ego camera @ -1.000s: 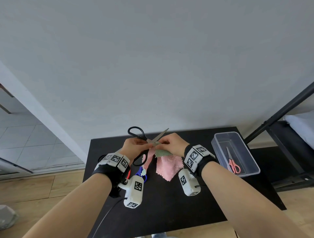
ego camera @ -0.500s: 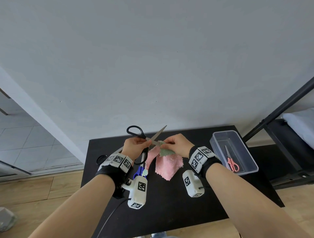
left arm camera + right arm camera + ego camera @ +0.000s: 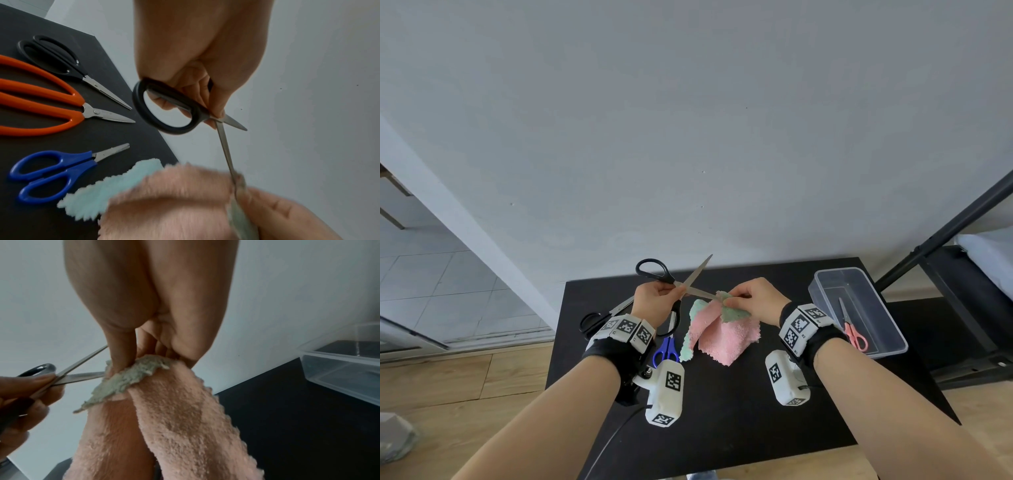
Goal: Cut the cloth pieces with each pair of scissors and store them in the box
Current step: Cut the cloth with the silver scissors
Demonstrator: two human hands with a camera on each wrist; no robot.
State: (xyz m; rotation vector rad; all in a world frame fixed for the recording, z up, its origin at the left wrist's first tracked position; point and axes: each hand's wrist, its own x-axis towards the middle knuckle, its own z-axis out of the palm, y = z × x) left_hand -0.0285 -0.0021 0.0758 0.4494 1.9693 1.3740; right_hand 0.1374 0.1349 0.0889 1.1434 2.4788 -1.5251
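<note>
The left hand (image 3: 657, 301) grips the black scissors (image 3: 674, 281) with its fingers curled through the handles, and the blades stand wide open. The lower blade touches the top edge of the cloth (image 3: 722, 329). The right hand (image 3: 751, 299) pinches this edge between thumb and fingers and holds the cloth, pink on one side and green on the other, above the middle of the tabletop (image 3: 722, 428).

I judge that the step in hand is the cut with this pair. The next move calls for closing the blades while the right hand keeps the edge tight and its fingertips (image 3: 121, 360), which are just beside the blade, stay out of the way.

The blue scissors (image 3: 55, 172), the orange scissors (image 3: 49, 104) and a smaller black pair (image 3: 68, 65) lie near the left edge. The clear box (image 3: 859, 308) stands at the far right corner with the red scissors (image 3: 854, 332) inside.
</note>
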